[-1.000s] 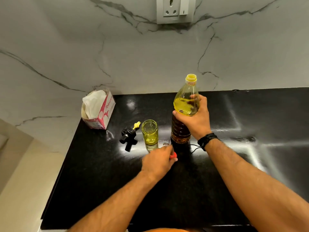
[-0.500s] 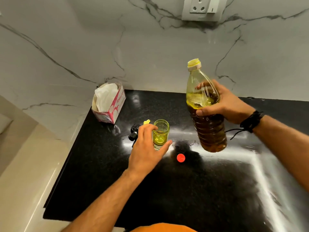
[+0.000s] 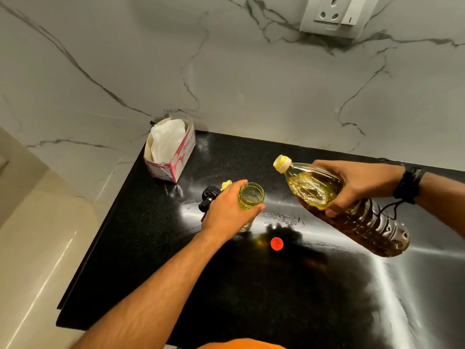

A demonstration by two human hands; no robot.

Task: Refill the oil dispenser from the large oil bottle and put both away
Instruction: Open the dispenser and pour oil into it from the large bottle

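Note:
My right hand (image 3: pixel 357 185) grips the large oil bottle (image 3: pixel 352 210) around its upper body and holds it in the air, tilted with its yellow open neck (image 3: pixel 282 163) pointing left toward the dispenser. The small glass oil dispenser jar (image 3: pixel 251 197) stands open on the black counter (image 3: pixel 251 298), with a little oil at its bottom. My left hand (image 3: pixel 226 212) wraps around the jar's left and front side. The bottle's red cap (image 3: pixel 276 243) lies on the counter in front of the jar. The dispenser's black and yellow pour top (image 3: pixel 210 196) lies behind my left hand, partly hidden.
A pink and white tissue box (image 3: pixel 171 149) sits at the counter's back left corner. A marble wall with a socket plate (image 3: pixel 334 15) rises behind. The counter's left edge (image 3: pixel 100 238) drops off to a beige floor.
My right hand has tipped the lifted bottle from upright toward the jar. My left hand has left the red cap on the counter and closed around the jar.

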